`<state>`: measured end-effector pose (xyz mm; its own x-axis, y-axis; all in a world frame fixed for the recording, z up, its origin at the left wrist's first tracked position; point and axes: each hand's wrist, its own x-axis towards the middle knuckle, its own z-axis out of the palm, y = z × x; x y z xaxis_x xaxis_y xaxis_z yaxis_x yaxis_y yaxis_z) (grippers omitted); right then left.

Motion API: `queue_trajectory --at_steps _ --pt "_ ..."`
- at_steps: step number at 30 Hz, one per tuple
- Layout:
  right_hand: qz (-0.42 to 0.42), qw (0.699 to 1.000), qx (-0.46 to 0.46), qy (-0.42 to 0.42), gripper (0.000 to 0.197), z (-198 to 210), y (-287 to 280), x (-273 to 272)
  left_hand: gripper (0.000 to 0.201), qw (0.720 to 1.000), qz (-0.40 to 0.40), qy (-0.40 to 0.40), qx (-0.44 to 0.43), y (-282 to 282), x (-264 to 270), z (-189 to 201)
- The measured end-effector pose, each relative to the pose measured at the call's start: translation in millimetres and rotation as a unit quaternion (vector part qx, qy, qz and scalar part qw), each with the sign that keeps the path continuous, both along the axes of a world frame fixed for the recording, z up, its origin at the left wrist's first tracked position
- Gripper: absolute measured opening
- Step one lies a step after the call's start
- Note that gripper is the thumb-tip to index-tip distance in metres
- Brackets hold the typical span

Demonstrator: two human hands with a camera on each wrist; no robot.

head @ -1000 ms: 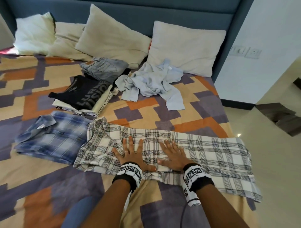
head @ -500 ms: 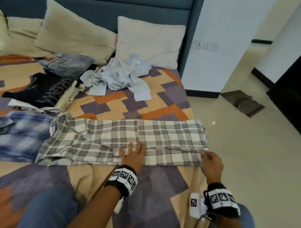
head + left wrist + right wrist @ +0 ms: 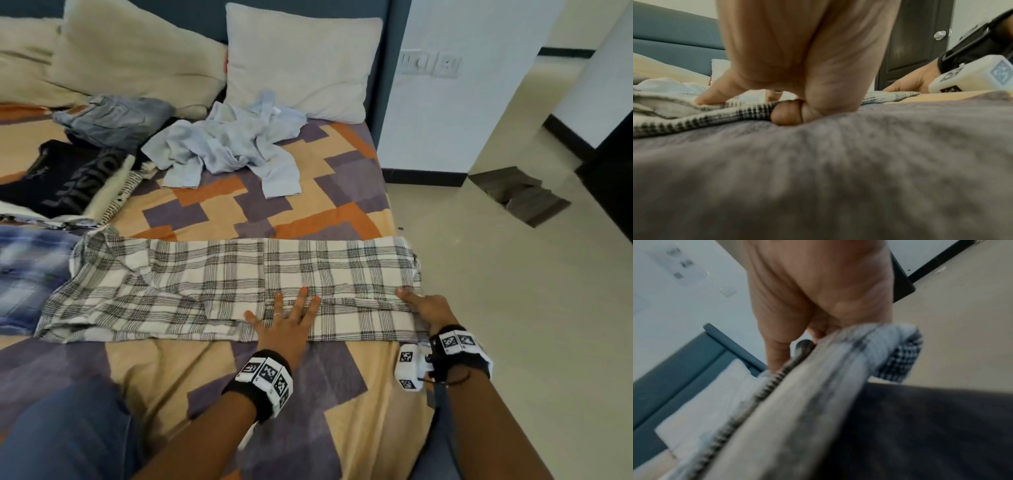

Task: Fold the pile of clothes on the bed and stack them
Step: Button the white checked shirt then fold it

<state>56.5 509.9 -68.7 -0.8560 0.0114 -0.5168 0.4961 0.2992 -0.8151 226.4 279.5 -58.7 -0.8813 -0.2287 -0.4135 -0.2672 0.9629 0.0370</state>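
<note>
Plaid shirt (image 3: 236, 284) spread along the bed's (image 3: 342, 421) near edge — left hand (image 3: 287, 325) flat, fingers straight, right hand (image 3: 424, 308) pinching its hem at the right edge — where a hasty pull could undo the fold.

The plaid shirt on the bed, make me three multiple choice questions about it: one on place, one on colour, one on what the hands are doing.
1. Where does the plaid shirt lie?
A. Against the pillows
B. Across the bed's near part
C. On the floor

2. Its colours?
A. White with black checks
B. Plain blue
C. Orange and purple

3. What is the left hand doing?
A. Lifting the collar
B. Pressing flat on the shirt
C. Hanging off the bed

Answers: 1 B, it lies spread just before the person. 2 A, black lines on white. 3 B, fingers straight on the cloth, while the right hand grips the shirt's end.
</note>
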Motion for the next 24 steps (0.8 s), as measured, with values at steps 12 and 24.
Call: queue_trajectory --at_steps 12,24 --pt "0.035 0.975 -0.084 0.201 0.021 96.4 -63.0 13.3 0.066 0.962 0.058 0.099 0.249 -37.3 3.6 33.4" --pt "0.590 0.750 0.131 0.269 0.045 85.7 -241.5 136.6 0.033 0.717 0.462 0.245 0.462 -142.6 14.0 19.5"
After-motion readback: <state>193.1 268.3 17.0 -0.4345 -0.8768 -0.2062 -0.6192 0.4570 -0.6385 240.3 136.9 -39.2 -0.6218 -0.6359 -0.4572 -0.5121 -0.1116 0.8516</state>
